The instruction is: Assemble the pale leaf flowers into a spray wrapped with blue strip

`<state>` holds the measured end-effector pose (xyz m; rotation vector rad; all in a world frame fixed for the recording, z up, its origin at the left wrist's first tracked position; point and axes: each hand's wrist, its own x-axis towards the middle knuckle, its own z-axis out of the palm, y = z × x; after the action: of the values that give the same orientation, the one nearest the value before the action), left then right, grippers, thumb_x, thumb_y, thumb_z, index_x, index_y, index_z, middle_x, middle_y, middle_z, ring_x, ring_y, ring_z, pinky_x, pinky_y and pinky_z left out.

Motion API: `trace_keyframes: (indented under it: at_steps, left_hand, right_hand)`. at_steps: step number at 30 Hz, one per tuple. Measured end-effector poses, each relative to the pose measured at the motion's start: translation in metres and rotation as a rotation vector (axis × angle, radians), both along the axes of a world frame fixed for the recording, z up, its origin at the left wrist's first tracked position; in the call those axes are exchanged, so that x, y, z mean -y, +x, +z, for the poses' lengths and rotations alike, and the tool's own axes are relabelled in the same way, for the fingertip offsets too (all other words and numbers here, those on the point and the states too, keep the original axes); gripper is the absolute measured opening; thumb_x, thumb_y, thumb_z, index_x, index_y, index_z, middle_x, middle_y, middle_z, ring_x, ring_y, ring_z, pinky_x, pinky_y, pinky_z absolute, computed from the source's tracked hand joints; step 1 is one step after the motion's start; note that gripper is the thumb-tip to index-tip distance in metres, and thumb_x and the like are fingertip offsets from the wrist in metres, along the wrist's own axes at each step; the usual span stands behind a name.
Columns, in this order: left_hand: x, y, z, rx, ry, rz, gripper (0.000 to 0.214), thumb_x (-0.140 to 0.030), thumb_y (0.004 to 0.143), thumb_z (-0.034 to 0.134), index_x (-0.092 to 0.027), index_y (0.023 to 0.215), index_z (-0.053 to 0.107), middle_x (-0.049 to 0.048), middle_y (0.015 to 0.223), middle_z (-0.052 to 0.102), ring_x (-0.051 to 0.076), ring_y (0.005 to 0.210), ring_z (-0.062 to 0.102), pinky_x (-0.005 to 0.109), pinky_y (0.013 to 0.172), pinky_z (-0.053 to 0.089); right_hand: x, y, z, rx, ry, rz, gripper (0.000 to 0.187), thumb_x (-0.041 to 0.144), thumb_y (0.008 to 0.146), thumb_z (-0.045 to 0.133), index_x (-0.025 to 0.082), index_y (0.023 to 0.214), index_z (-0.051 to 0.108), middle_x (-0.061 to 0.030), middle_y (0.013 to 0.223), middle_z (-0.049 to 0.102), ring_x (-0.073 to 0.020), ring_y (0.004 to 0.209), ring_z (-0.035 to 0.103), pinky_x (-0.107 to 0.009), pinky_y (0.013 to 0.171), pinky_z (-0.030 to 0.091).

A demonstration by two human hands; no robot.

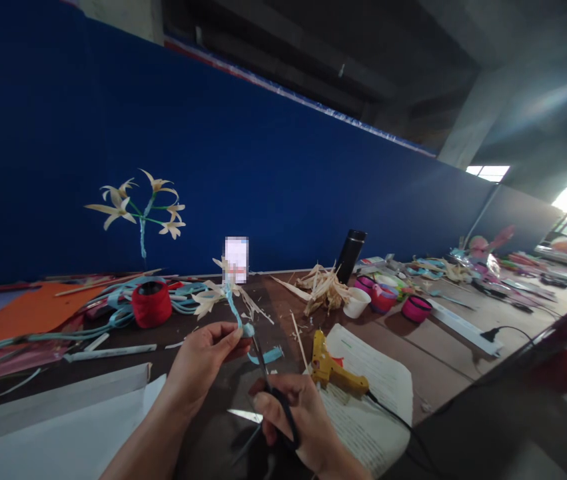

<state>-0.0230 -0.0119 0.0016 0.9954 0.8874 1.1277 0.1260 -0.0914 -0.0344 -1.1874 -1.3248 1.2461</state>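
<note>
My left hand pinches the light-blue wrapped stem of a handmade flower with pale, husk-like petals. Just past the fingertips, the stem's blue end meets the blade of the scissors. My right hand is closed around the black handles of those scissors. Below them a bright pointed blade shows; I cannot tell whether it belongs to the same scissors. A light-blue scrap lies on the table beyond my right hand.
A yellow glue gun rests on printed paper at right. Behind stand dried husks, a black bottle, a white cup and pink rolls. At left are a red roll, orange sheet and a finished flower spray.
</note>
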Motion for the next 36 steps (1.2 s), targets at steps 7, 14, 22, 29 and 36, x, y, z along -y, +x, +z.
trace_keyframes:
  at_steps: [7,14,22,29,36]
  left_hand:
    - [0.001,-0.001,0.000,-0.031,0.019,-0.023,0.025,-0.034,0.057,0.075,-0.014,0.070,0.066,0.0010,0.068,0.069,0.012,0.067,0.063,0.023,0.072,0.050]
    - [0.001,0.000,0.000,-0.012,0.005,-0.024,0.026,-0.034,0.056,0.076,-0.013,0.070,0.066,0.0000,0.066,0.067,0.012,0.066,0.063,0.025,0.072,0.051]
    - [0.001,-0.001,-0.003,0.023,-0.013,-0.044,0.023,-0.031,0.059,0.075,-0.014,0.070,0.065,0.0000,0.069,0.066,0.011,0.068,0.063,0.024,0.073,0.051]
    - [0.000,-0.001,-0.003,0.019,-0.008,-0.062,0.024,-0.032,0.060,0.075,-0.014,0.071,0.065,0.0000,0.068,0.066,0.012,0.068,0.062,0.023,0.072,0.051]
    - [0.001,0.000,-0.002,0.007,-0.002,-0.059,0.024,-0.032,0.057,0.076,-0.014,0.069,0.065,0.0005,0.068,0.067,0.013,0.068,0.063,0.024,0.072,0.051]
  right_hand:
    - [0.000,0.009,0.000,0.019,0.011,0.014,0.038,0.048,0.070,0.064,0.010,0.068,0.061,0.0038,0.043,0.047,-0.0055,0.036,0.042,-0.015,0.036,0.030]
    - [0.001,0.011,-0.002,0.131,0.057,-0.058,0.041,0.047,0.070,0.065,0.014,0.052,0.050,0.0069,0.037,0.037,-0.0039,0.032,0.034,-0.016,0.032,0.021]
    - [0.004,0.003,0.004,0.135,0.097,-0.099,0.040,0.043,0.071,0.065,0.014,0.049,0.051,0.0066,0.040,0.036,-0.0041,0.038,0.030,-0.017,0.038,0.022]
    - [0.000,0.009,0.003,-0.014,-0.017,0.028,0.041,0.050,0.065,0.068,0.010,0.075,0.065,0.0044,0.044,0.045,-0.0061,0.036,0.041,-0.017,0.037,0.032]
    - [-0.001,0.012,0.003,0.003,-0.009,0.044,0.047,0.056,0.063,0.067,0.010,0.072,0.065,0.0030,0.045,0.049,-0.0060,0.038,0.042,-0.016,0.038,0.032]
